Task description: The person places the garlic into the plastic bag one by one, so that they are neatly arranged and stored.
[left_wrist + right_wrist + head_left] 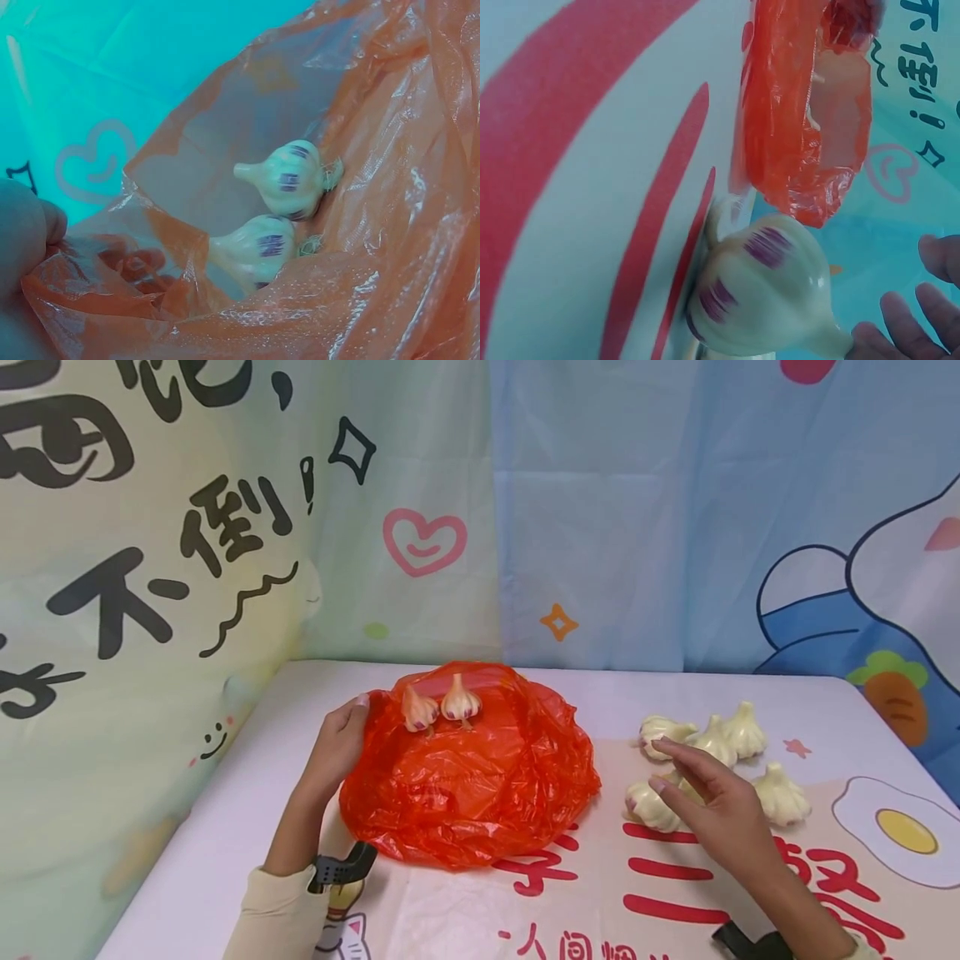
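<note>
A red plastic bag point(480, 793) stands with its mouth spread wide. My left hand point(341, 747) grips the bag's left rim, with the thumb on the outside and the other fingers behind the film in the left wrist view. Two garlic bulbs, one left point(419, 710) and one right point(460, 700), lie inside, side by side. My right hand point(723, 814) hovers over several garlic bulbs on the table, thumb and fingers apart. Closest to it in the right wrist view is a purple-streaked garlic bulb point(761, 289); whether a fingertip touches its stem I cannot tell.
The white table point(217, 852) carries a printed cloth with red characters and a fried egg picture point(903, 835). Behind the bag hangs a patterned curtain point(592, 527). More garlic bulbs, including one at the right point(782, 795), surround my right hand.
</note>
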`<state>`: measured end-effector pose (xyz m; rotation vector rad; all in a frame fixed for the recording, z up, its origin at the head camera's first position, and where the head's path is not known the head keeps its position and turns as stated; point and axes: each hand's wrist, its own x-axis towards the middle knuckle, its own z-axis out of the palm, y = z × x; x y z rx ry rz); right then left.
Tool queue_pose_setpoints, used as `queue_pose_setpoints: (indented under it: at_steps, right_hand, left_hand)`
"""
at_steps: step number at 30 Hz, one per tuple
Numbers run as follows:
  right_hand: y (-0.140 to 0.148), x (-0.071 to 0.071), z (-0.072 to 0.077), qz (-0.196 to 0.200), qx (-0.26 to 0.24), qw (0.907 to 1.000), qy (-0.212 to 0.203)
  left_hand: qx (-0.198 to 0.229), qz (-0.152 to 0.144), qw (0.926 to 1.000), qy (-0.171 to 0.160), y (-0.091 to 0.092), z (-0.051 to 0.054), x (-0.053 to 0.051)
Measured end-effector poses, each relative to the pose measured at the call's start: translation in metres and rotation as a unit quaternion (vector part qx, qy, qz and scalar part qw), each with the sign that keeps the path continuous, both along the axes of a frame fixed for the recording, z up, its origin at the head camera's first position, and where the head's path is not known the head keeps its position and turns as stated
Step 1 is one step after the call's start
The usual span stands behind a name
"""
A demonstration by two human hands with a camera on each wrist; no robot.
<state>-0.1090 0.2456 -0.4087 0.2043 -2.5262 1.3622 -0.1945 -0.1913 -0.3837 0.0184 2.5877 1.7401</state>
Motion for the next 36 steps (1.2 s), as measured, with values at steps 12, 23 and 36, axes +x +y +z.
queue_pose_setpoints:
  at_steps: [12,23,36]
  right_hand:
    - [0.005,-0.002,-0.005,-0.027,0.006,0.9993,-0.024]
    - [0.008,-0.007,-0.014,0.016,0.011,0.9908,-0.134]
    - [0.009,-0.010,-0.015,0.053,0.043,0.9825,-0.173]
  left_hand:
    - [-0.003,0.004,0.9999,0.010,-0.002,0.001,-0.002]
    - [0.008,0.002,0.9999,0.007,-0.002,0.002,0.000]
    - [0.007,0.003,0.9999,0.010,-0.003,0.000,0.001]
